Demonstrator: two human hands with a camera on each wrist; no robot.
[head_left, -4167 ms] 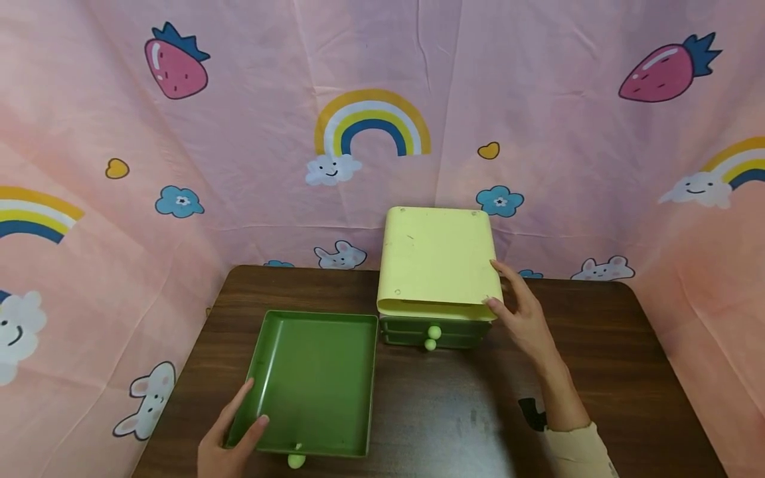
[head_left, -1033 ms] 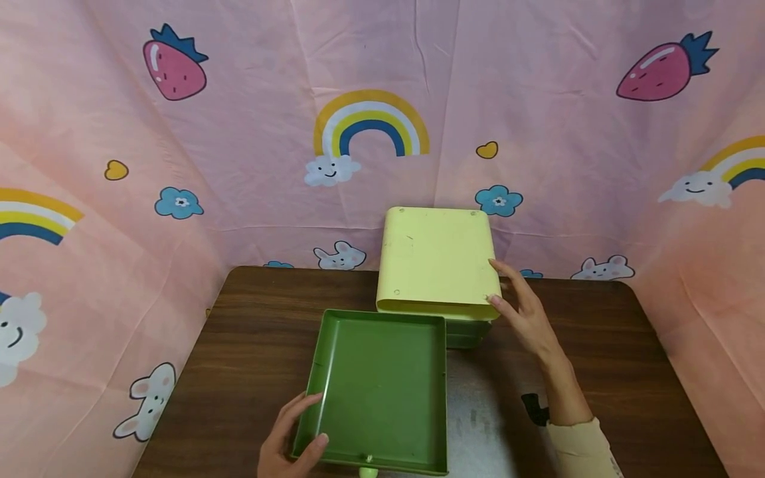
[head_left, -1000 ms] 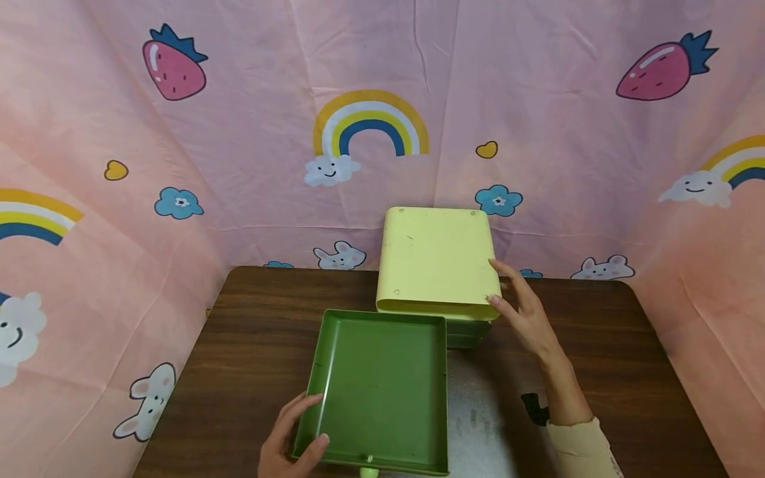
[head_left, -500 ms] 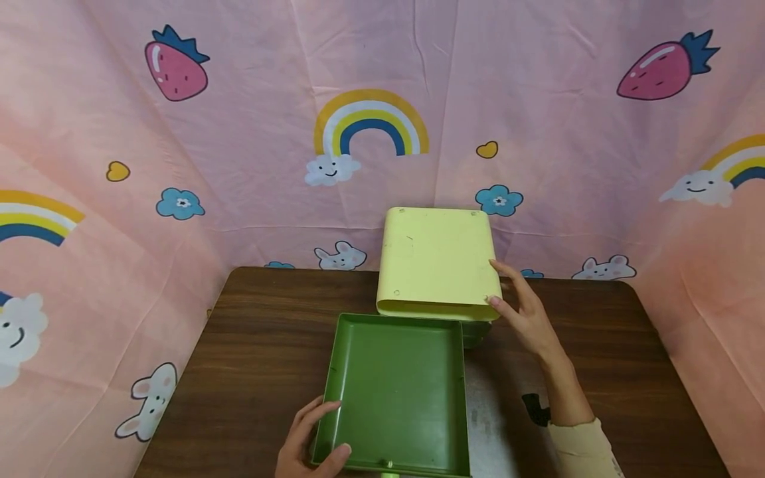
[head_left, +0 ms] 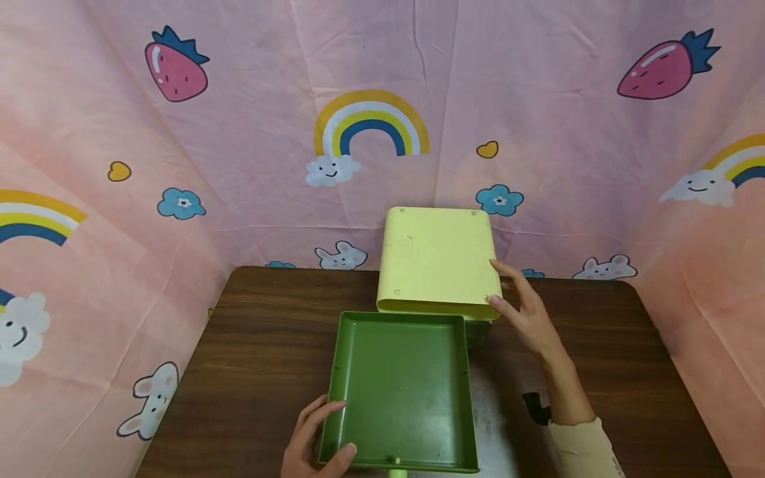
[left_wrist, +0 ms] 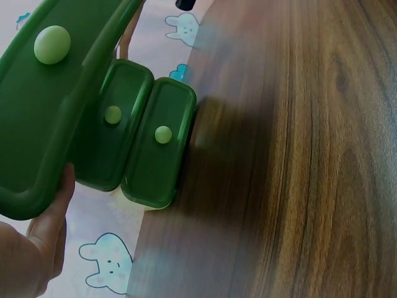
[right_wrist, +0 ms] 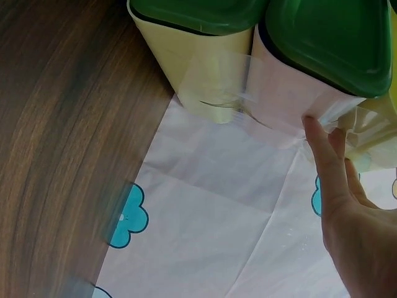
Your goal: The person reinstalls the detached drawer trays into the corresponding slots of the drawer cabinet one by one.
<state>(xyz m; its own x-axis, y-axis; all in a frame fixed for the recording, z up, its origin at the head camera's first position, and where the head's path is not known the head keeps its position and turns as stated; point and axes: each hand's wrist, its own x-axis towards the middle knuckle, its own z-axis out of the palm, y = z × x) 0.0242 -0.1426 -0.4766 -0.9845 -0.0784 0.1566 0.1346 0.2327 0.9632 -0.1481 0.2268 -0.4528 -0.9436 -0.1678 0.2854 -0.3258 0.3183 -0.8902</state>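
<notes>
An empty green drawer (head_left: pixel 400 392) with a round light-green knob (left_wrist: pixel 52 45) is held in front of a small drawer cabinet (head_left: pixel 439 255) with a pale yellow top. My left hand (head_left: pixel 313 438) grips the drawer's left side near the front, thumb over the rim. In the left wrist view the drawer is raised above the table, facing the level of the cabinet's top slot. Below that slot sit two green drawers, the upper (left_wrist: pixel 99 146) and the lower (left_wrist: pixel 155 164). My right hand (head_left: pixel 532 318) touches the cabinet's right side with extended fingers, thumb at the front corner.
The brown wooden table (head_left: pixel 269 398) carries the cabinet near its back edge. A patterned pink cloth (head_left: pixel 263 119) hangs behind and at both sides. A small black piece (head_left: pixel 536 408) lies by the right forearm. Clear tape (right_wrist: pixel 217 74) crosses the cabinet's side.
My left hand has carried the drawer from the table's left side rightward to in front of the cabinet, shifting slightly more in the last second. The right hand and cabinet stay put.
</notes>
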